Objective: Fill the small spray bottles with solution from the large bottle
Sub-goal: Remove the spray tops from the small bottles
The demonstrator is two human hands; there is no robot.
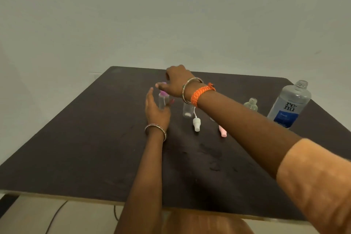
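Note:
A small clear spray bottle with a pink cap stands upright on the dark table. My left hand is cupped around it, fingers to its left and thumb to its right, with gaps on both sides. My right hand hovers just above the pink cap, thumb stretched over it. A second small bottle stands uncapped, and its white spray head lies in front of it. A third uncapped small bottle stands near the large uncapped "renu" bottle at the right.
A pink spray head lies on the table, partly hidden under my right forearm. The table's back edge meets a plain wall. A dark cable hangs below the front edge.

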